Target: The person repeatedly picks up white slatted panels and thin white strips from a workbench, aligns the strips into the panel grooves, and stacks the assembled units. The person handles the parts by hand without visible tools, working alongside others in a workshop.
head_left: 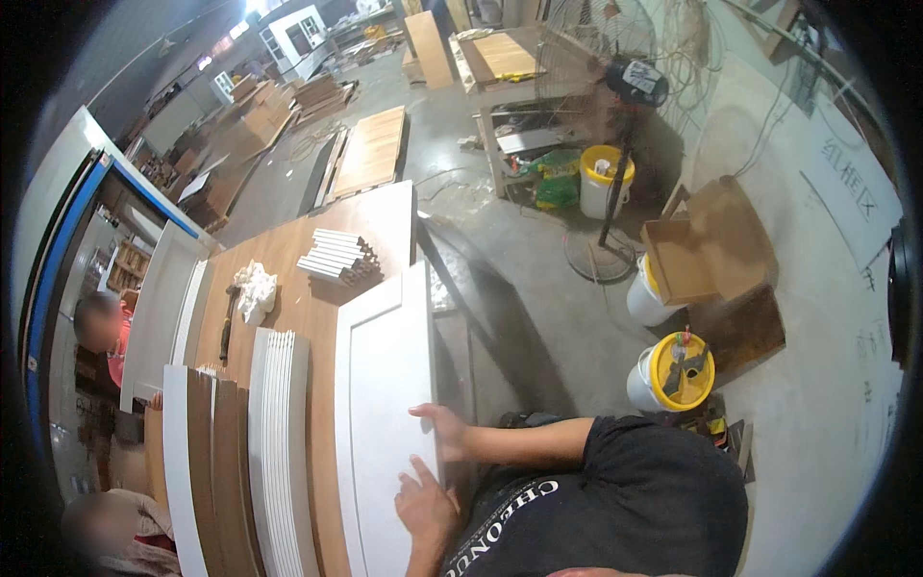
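Observation:
A white cabinet door panel (pixel 385 385) with a recessed middle lies along the near edge of the wood-topped bench (pixel 327 404). At its edge my right hand (pixel 450 433) grips the rim, the thumb on top and the other fingers hidden. Just beside it my left hand (pixel 423 505) rests on the panel with its fingers spread. Beyond the panel stands a row of white boards (pixel 281 433), and past that a row of brown-faced boards (pixel 216 462). A bundle of short white strips (pixel 336 258) sits past the panel's upper end.
A hammer (pixel 227 327) and a crumpled white cloth (pixel 255 291) lie on the bench. Two people (pixel 120 539) are across it. On the right stand a pedestal fan (pixel 615 163), an opened cardboard box (pixel 711 245) and white buckets (pixel 670 375) with yellow lids.

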`<state>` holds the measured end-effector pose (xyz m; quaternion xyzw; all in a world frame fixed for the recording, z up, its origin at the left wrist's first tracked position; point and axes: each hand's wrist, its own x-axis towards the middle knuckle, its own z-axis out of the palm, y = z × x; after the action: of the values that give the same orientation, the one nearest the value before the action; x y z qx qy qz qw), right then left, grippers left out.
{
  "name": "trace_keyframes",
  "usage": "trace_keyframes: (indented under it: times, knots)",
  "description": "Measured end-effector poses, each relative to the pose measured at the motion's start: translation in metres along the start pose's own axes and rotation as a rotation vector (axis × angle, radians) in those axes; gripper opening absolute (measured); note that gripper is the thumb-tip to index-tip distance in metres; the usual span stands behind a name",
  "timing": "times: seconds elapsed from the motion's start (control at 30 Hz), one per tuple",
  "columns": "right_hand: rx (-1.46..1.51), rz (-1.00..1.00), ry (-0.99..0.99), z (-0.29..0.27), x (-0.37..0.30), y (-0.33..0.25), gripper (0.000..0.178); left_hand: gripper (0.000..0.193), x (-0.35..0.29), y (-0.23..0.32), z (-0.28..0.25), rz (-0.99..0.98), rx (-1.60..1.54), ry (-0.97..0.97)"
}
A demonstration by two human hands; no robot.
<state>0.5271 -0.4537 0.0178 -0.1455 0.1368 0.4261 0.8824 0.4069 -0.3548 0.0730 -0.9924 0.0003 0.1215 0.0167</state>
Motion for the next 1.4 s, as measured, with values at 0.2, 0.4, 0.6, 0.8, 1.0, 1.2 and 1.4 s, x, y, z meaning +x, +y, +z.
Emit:
trace_keyframes:
  times: [0.2, 0.4, 0.6, 0.8, 1.0, 1.2, 1.4]
  knots:
    - [-0.022, -0.021, 0.061, -0.079, 0.0, 0.011, 0.021, 0.083, 0.013, -0.044, 0.017, 0.045, -0.543, -0.112]
    - [-0.321, -0.001, 0.233, -0.183, 0.041, 0.01, 0.023, 0.083, 0.06, -0.198, 0.135, -0.472, -0.569, 0.206]
    - [-0.659, 0.147, 0.292, -0.157, 0.011, -0.003, 0.042, 0.08, 0.034, -0.178, 0.113, -0.671, -0.368, 0.256]
    - [-1.209, 0.236, 0.236, -0.172, -0.008, -0.005, 0.074, 0.074, 0.037, -0.173, 0.087, -0.643, -0.464, 0.319]
    - [-0.876, 0.328, 0.168, -0.129, 0.002, 0.026, 0.056, 0.081, -0.009, -0.132, -0.054, -0.698, -0.179, 0.246]
    - [-0.91, 0.219, -0.09, -0.007, 0.015, 0.039, 0.058, 0.071, -0.055, -0.127, -0.17, -0.514, 0.352, 0.816]
    - [-0.824, 0.175, -0.306, 0.043, 0.085, 0.05, 0.067, 0.07, -0.092, -0.11, -0.211, -0.483, 0.466, 1.044]
